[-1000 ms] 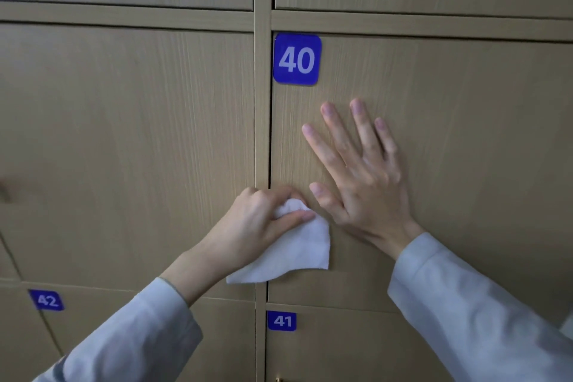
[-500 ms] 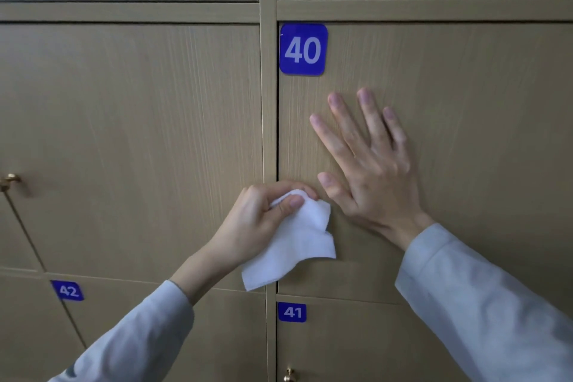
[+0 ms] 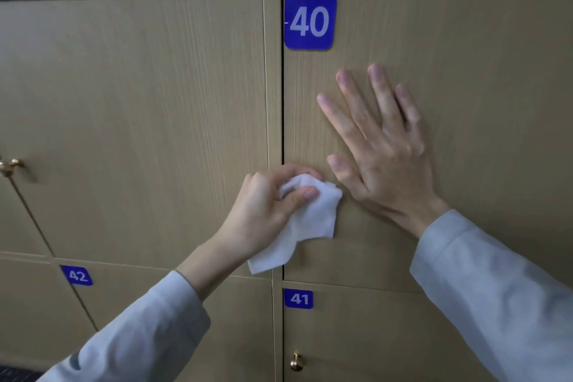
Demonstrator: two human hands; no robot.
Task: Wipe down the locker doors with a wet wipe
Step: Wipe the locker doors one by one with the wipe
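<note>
Light wooden locker doors fill the view. Door 40 (image 3: 449, 65) carries a blue number plate (image 3: 310, 20) at its top left corner. My left hand (image 3: 266, 208) is shut on a white wet wipe (image 3: 305, 220), pressed at the left edge of door 40, right by the vertical frame strip (image 3: 273, 87). The wipe's loose end hangs down below my fist. My right hand (image 3: 381, 149) lies flat and open on door 40, fingers spread, just right of the wipe.
Door 41 (image 3: 356, 335) sits below with a blue plate and a small brass knob (image 3: 297, 362). Door 42 (image 3: 34, 304), with a blue plate (image 3: 77, 275), lies at lower left. Another brass knob (image 3: 11, 165) shows at the left edge. The large door (image 3: 130, 121) left of the strip is bare.
The view has shifted, so the lockers sit lower and further right in frame. My left hand has bunched the wipe tighter. My right hand stays flat on door 40.
</note>
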